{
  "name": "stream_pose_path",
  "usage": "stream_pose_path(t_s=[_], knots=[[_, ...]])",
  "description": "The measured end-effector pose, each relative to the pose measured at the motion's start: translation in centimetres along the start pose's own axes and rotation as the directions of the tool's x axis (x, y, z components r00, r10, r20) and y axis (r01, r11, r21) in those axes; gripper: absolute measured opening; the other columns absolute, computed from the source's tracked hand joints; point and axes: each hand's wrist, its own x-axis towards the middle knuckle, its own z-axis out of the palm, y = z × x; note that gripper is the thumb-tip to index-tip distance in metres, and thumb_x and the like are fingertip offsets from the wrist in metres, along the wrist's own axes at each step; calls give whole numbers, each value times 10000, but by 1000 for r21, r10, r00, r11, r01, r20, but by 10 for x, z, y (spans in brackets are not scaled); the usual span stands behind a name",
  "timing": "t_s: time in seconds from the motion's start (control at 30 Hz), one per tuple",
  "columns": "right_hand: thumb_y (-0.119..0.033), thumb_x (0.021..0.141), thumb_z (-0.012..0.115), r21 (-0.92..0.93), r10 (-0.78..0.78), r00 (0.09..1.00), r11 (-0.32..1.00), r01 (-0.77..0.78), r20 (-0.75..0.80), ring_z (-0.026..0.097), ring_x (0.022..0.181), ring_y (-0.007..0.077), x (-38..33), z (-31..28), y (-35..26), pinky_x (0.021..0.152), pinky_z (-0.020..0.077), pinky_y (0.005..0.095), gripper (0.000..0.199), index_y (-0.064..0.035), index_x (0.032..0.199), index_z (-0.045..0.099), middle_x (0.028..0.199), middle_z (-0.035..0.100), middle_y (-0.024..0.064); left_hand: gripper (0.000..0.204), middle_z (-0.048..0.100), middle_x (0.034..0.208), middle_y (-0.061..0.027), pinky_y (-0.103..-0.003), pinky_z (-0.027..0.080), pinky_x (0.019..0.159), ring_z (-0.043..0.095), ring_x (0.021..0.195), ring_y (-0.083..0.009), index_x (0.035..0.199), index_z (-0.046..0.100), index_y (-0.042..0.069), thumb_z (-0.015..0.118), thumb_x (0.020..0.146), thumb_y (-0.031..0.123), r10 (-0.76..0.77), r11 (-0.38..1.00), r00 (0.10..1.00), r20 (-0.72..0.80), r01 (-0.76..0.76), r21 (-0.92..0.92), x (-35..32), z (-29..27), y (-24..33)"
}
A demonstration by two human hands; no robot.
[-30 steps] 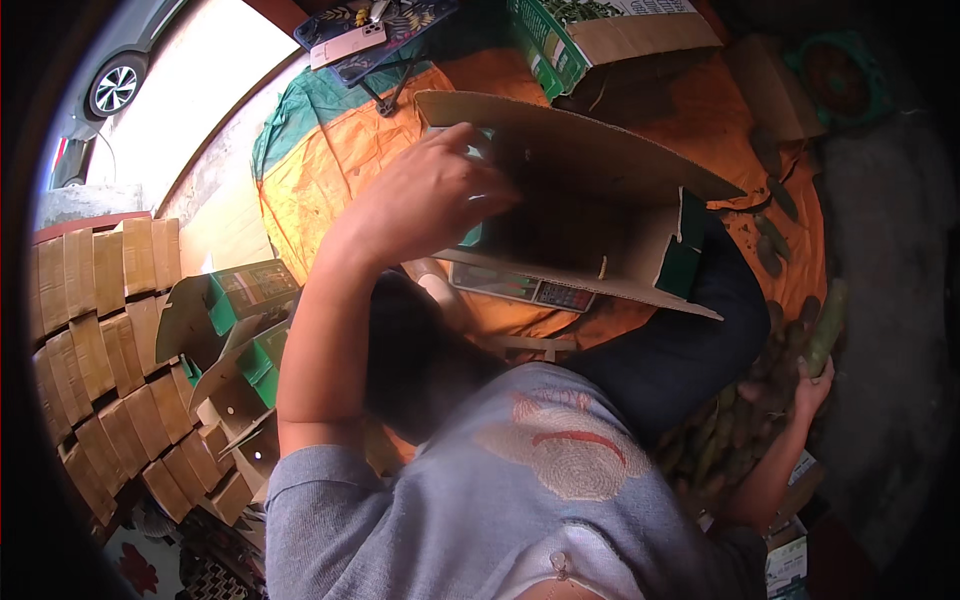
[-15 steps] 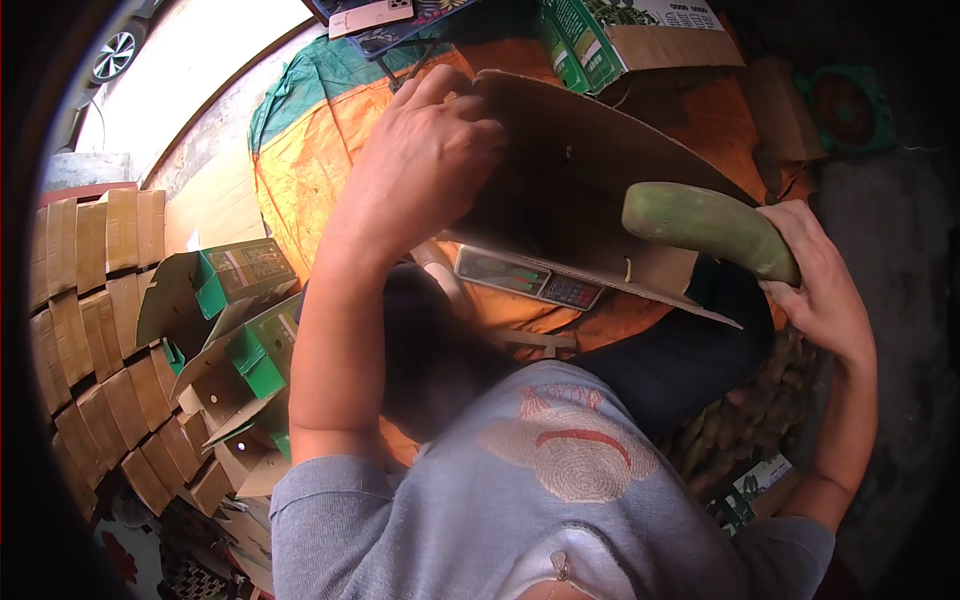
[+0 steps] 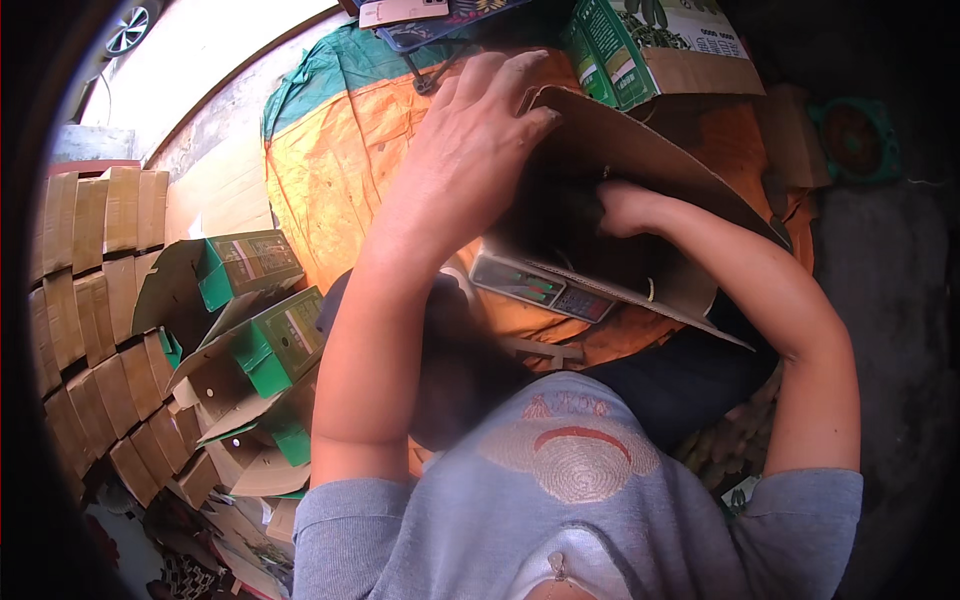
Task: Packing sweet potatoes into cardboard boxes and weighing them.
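Note:
An open cardboard box (image 3: 668, 158) stands in front of me with its inside in deep shadow. My left hand (image 3: 478, 130) is at its left rim, the fingers stretched and the thumb apart from them, touching or very close to the edge. Down into the box reaches my right hand (image 3: 630, 208). Its fingers vanish in the dark, so whatever they hold is hidden. Under the box's near edge a digital scale (image 3: 540, 285) with a lit display and keypad shows in part.
Folded brown cartons (image 3: 105, 320) are stacked at the left, beside open green-printed boxes (image 3: 270, 335). Another green box (image 3: 625, 55) stands at the back. An orange sheet (image 3: 340, 150) covers the floor. A phone (image 3: 400, 10) lies at the top edge.
My right hand has moved left and into the box; the long green gourd-like vegetable it held is out of sight. My left hand's fingers have straightened at the rim.

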Motion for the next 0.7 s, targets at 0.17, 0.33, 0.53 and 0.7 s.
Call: stream_pose_path(t_s=[0.17, 0.33, 0.53, 0.7], knots=[[-261, 800, 772, 10, -3, 998, 1000, 4, -60, 586, 1242, 407, 38, 31, 11, 1066, 481, 445, 614, 60, 1286, 577, 1320, 595, 301, 388, 510, 1485, -130, -422, 424, 1129, 478, 1345, -329, 1205, 718, 102, 592, 850, 8, -46, 996, 999, 16, 48, -72, -2, 2, -3], [-275, 835, 741, 71, -43, 995, 996, 50, -94, 394, 1437, 396, 37, 49, 5, 1207, 330, 438, 831, 30, 1507, 359, 1530, 405, 283, 413, 541, 1461, -118, -412, 399, 1151, 474, 1366, -311, 1229, 709, 91, 538, 863, 4, -23, 997, 997, 73, 28, -66, -5, -1, -4], [-267, 867, 705, 174, -19, 978, 983, 56, -210, 299, 1496, 390, 68, 87, 25, 1248, 256, 433, 884, 7, 1573, 248, 1604, 297, 266, 408, 562, 1439, -113, -406, 399, 1148, 495, 1351, -305, 1240, 697, 78, 524, 876, 17, -24, 994, 998, 61, 30, -102, -5, -1, -6], [-254, 894, 667, 229, 11, 982, 973, 33, -187, 248, 1522, 379, 72, 98, 22, 1260, 232, 436, 869, 17, 1582, 212, 1622, 265, 256, 403, 585, 1402, -115, -398, 415, 1133, 513, 1333, -301, 1241, 683, 62, 525, 874, 8, -34, 990, 998, 53, 41, -132, -6, -3, -7]])
